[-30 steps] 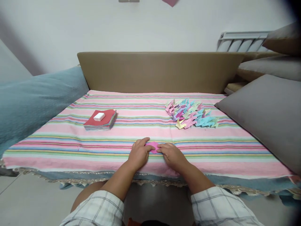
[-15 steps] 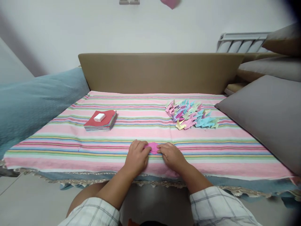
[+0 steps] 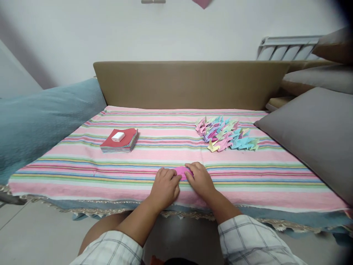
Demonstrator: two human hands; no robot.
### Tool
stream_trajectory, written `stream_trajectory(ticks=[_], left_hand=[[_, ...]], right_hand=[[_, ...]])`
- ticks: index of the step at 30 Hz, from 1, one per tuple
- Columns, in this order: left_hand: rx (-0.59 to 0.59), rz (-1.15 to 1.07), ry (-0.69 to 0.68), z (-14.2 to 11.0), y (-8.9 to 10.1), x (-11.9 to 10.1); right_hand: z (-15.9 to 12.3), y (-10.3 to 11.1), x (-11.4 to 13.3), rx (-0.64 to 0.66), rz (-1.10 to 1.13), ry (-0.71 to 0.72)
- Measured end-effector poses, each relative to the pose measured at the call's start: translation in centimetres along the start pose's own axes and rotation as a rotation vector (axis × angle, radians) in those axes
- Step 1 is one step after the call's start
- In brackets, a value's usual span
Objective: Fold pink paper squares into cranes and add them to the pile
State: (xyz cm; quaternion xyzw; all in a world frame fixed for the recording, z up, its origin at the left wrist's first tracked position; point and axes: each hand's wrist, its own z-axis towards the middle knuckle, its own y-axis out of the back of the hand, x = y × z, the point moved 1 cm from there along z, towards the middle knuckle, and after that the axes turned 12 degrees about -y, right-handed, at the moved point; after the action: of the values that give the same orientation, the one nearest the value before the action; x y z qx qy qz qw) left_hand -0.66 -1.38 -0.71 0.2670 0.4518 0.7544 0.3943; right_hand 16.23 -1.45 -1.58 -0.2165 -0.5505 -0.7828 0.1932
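A small folded piece of bright pink paper (image 3: 182,171) lies on the striped cloth between my two hands. My left hand (image 3: 166,186) grips its left end, thumb at the near edge and fingers curled. At the right end, my right hand (image 3: 200,178) has its thumb and fingers closed on the paper, covering that end. Farther back on the right sits a cluster of folded paper cranes (image 3: 224,135) in pink, blue, green, yellow and purple. To the left is a stack of square paper sheets (image 3: 128,140) with a red one on top, and a small white block (image 3: 118,137) rests on it.
The striped cloth (image 3: 68,173) covers a seat with a brown backrest (image 3: 190,84). Grey cushions (image 3: 311,121) are piled on the right, and a blue-covered armrest (image 3: 55,110) bounds the left. A white radiator (image 3: 289,48) stands behind.
My right hand has shifted its hold on the pink paper, its fingers now reaching over the far edge. My left hand stays on the left end. The view has tilted slightly.
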Motion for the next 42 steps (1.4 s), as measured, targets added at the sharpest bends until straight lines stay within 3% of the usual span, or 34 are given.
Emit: stream_trajectory(ticks=[10, 15, 28, 36, 42], left_hand=[[-0.008, -0.025, 0.052, 0.0, 0.4, -0.2], [-0.023, -0.029, 0.088, -0.1, 0.4, -0.4], [-0.025, -0.078, 0.182, 0.1, 0.7, -0.2], [-0.097, -0.05, 0.277, 0.2, 0.8, 0.9], [-0.129, -0.061, 0.199, 0.6, 0.0, 1.1]], right_hand=[[-0.4, -0.2, 0.2, -0.066, -0.17, 0.112], [-0.9, -0.1, 0.5, -0.081, -0.087, 0.121], [-0.3, -0.5, 0.2, 0.045, 0.084, 0.035], [-0.5, -0.3, -0.2, 0.032, 0.046, 0.118], [-0.8, -0.2, -0.3, 0.014, -0.023, 0.187]])
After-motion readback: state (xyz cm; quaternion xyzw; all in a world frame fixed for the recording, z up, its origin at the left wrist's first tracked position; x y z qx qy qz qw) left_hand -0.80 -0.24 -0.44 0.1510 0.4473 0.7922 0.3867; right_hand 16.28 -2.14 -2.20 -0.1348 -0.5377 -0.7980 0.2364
